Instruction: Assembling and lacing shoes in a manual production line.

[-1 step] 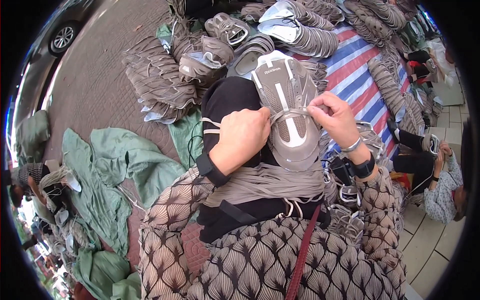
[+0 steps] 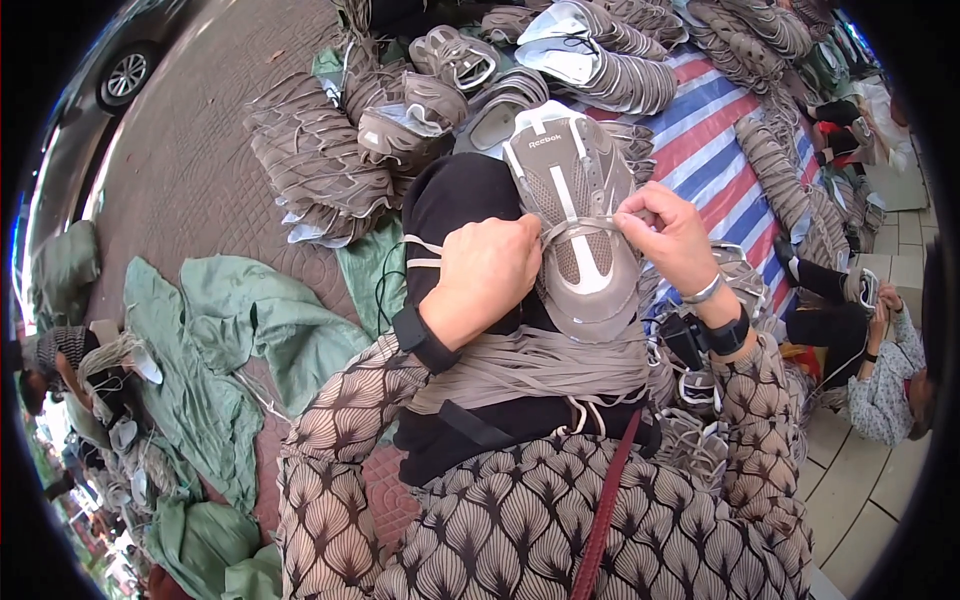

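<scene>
A grey-brown shoe upper (image 2: 610,290) with white strips lies over my black-clad knees, its rounded toe toward me. A flat grey-beige shoelace (image 2: 578,226) runs across its middle. My left hand (image 2: 487,262) is closed at the upper's left edge, gripping the lace; its fingertips are hidden. At the right edge my right hand (image 2: 662,230) pinches the other side of the lace between thumb and fingers. A thick bunch of loose laces (image 2: 530,372) lies across my lap, just below the toe.
Stacked shoe uppers (image 2: 315,165) lie ahead to the left, more (image 2: 620,80) at the back on a striped sheet (image 2: 715,150). Green cloth sacks (image 2: 260,300) spread over the paving at left. A person (image 2: 890,370) sits at right handling a shoe; another works far left.
</scene>
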### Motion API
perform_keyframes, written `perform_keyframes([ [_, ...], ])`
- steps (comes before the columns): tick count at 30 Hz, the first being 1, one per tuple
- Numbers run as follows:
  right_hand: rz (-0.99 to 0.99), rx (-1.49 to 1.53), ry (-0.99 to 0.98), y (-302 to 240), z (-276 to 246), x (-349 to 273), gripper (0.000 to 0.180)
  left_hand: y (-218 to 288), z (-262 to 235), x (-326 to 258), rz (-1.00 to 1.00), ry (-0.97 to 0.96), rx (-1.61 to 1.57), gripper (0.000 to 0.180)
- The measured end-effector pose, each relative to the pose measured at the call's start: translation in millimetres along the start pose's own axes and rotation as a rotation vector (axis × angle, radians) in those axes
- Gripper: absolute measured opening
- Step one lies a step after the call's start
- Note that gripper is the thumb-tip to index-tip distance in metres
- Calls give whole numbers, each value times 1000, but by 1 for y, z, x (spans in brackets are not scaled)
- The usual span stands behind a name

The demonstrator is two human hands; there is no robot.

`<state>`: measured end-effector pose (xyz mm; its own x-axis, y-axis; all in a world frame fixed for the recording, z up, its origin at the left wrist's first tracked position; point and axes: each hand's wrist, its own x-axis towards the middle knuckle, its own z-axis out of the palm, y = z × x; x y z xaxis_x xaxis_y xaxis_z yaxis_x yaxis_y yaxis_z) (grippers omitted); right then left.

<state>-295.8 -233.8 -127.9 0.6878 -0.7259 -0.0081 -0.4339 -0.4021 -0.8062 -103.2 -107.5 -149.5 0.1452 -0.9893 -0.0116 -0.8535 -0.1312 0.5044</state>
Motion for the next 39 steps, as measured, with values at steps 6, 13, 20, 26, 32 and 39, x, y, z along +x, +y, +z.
perform_keyframes([
  [6,17,-10,-41,-7,1,4,9,3,-1,1,16,14,-125,16],
  [13,54,37,-58,-3,-4,7,9,2,0,1,3,1,-89,17],
  [20,46,-17,-45,-10,-2,9,12,-1,0,2,3,7,-95,18],
  [26,-218,-301,49,-16,3,8,8,0,-1,2,0,8,-111,18],
  [32,-444,-581,148,-21,16,7,8,5,2,4,-25,10,-125,18],
  [39,-406,-550,84,-12,15,10,10,0,7,7,-26,17,-218,18],
])
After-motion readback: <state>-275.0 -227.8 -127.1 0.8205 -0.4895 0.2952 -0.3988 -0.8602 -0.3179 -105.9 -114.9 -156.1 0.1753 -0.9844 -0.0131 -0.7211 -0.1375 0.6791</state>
